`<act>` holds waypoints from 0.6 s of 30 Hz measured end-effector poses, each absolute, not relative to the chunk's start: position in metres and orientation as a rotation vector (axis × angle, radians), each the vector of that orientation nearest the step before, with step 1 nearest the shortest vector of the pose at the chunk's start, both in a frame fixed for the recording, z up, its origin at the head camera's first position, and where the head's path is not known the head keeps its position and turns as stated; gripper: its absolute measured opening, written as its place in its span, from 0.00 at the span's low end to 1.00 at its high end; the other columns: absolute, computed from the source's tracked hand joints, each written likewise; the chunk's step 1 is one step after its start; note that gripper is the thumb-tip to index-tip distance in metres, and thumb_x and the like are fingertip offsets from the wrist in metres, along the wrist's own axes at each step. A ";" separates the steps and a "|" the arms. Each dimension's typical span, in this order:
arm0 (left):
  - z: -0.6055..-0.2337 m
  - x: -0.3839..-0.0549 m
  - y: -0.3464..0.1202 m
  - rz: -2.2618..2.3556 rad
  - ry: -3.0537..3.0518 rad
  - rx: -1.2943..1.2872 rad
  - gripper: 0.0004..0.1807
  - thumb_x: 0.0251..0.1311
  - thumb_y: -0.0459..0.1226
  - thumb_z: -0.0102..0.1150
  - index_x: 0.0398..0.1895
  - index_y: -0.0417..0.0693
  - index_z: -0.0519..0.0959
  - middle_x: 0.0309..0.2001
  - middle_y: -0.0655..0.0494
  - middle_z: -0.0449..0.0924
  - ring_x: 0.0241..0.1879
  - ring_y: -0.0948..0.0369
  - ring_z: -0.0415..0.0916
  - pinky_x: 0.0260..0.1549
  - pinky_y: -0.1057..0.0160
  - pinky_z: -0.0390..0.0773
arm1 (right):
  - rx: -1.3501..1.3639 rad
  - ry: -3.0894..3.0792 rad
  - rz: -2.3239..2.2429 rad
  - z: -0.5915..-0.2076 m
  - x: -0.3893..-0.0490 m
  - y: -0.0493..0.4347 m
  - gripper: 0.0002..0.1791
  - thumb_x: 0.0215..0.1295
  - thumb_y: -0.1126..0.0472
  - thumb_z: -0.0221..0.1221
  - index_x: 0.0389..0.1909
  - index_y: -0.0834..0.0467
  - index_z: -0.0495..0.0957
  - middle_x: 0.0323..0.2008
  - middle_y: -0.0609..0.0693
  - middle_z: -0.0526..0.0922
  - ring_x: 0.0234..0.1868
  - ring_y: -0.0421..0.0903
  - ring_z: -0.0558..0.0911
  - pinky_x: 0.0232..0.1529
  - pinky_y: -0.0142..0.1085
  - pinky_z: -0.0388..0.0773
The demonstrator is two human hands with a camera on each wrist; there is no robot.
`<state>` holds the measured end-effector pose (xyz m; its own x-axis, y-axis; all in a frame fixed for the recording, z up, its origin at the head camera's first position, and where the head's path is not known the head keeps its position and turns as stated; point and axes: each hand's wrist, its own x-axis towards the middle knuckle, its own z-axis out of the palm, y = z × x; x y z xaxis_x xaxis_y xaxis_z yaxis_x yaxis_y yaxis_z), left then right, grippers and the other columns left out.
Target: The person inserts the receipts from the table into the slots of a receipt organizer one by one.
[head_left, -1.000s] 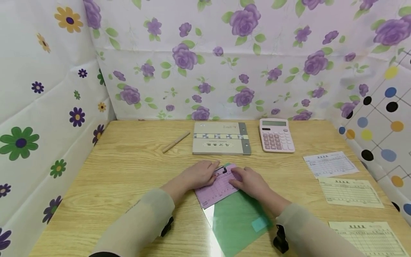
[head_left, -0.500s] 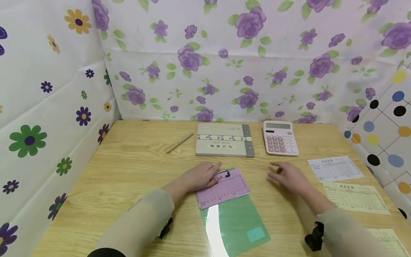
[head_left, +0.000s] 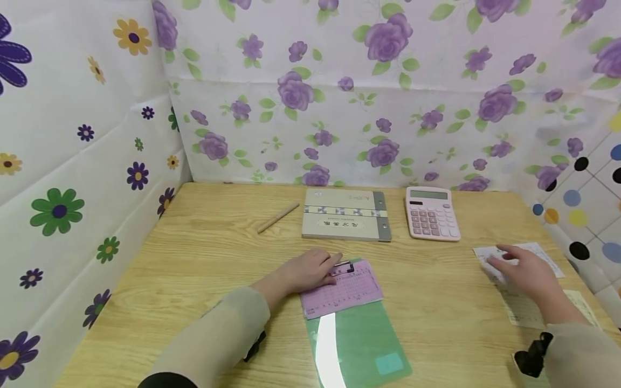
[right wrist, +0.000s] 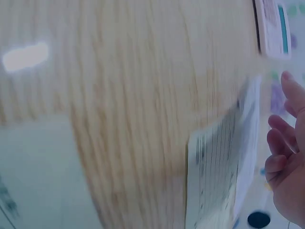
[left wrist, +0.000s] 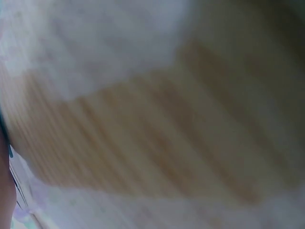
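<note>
At the middle of the table lies a green clipboard [head_left: 361, 337] with a pink printed slip [head_left: 342, 293] under its black metal clip [head_left: 350, 268]. My left hand [head_left: 308, 271] holds the clipboard's upper left corner beside the clip, thumb over the slip; its far fingers are hidden. To the right, my right hand [head_left: 526, 269] hovers above a white slip [head_left: 543, 253], fingers loosely bent and holding nothing. In the right wrist view the right hand [right wrist: 288, 157] appears beside the paper slips, apart from them. The left wrist view is blurred, mostly wood grain.
Below the white slip lies a yellow slip [head_left: 584, 307], partly covered by the right arm. At the back are a pink calculator [head_left: 432, 213], a grey ledger book [head_left: 344, 215] and a tan pen [head_left: 278, 217]. Patterned cloth [head_left: 271, 108] stands along the table's back and sides.
My right hand has let go of the pink slip's right side and moved right to the white slip. The left hand stays at the clip. The head view has shifted slightly.
</note>
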<state>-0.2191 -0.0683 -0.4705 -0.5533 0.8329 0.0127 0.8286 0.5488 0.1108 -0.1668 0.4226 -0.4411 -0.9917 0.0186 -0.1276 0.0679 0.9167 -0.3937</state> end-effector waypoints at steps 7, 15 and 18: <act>-0.470 -0.219 -0.067 0.112 2.749 1.510 0.39 0.66 0.55 0.44 0.71 0.40 0.53 0.46 0.55 0.72 0.46 0.62 0.69 0.53 0.64 0.69 | 0.216 3.009 -0.590 -0.448 -0.157 0.457 0.44 0.66 0.36 0.47 0.65 0.71 0.56 0.55 0.77 0.63 0.48 0.74 0.66 0.40 0.63 0.66; -0.471 -0.220 -0.067 0.125 2.743 1.469 0.39 0.66 0.56 0.43 0.72 0.41 0.52 0.47 0.55 0.71 0.48 0.61 0.69 0.54 0.64 0.68 | 0.503 2.994 -0.594 -0.455 -0.156 0.478 0.47 0.66 0.36 0.45 0.66 0.74 0.50 0.56 0.81 0.57 0.53 0.78 0.59 0.48 0.67 0.60; -0.473 -0.220 -0.067 0.136 2.730 1.452 0.39 0.66 0.56 0.43 0.72 0.42 0.51 0.47 0.56 0.71 0.48 0.61 0.69 0.55 0.64 0.68 | 0.516 2.965 -0.520 -0.457 -0.158 0.483 0.48 0.65 0.35 0.46 0.64 0.75 0.52 0.56 0.81 0.58 0.53 0.77 0.59 0.50 0.66 0.59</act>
